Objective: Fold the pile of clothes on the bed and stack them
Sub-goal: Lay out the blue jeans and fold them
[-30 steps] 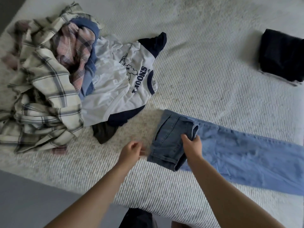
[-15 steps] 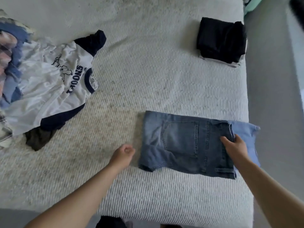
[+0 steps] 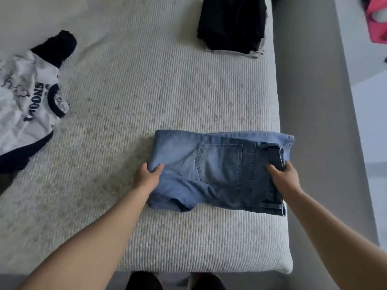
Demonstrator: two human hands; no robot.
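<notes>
Jeans (image 3: 217, 170), folded, lower centre, gripped at both ends by the left hand (image 3: 147, 177) and right hand (image 3: 285, 177); level lifting toward the black stack (image 3: 232, 24) is advised.

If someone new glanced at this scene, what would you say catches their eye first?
First, the folded light blue denim jeans near the bed's front right corner, with the left hand gripping their left edge and the right hand gripping the waistband end. Next, the folded black garment stack at the far right edge, and the white, navy-trimmed printed T-shirt lying unfolded at far left.
</notes>
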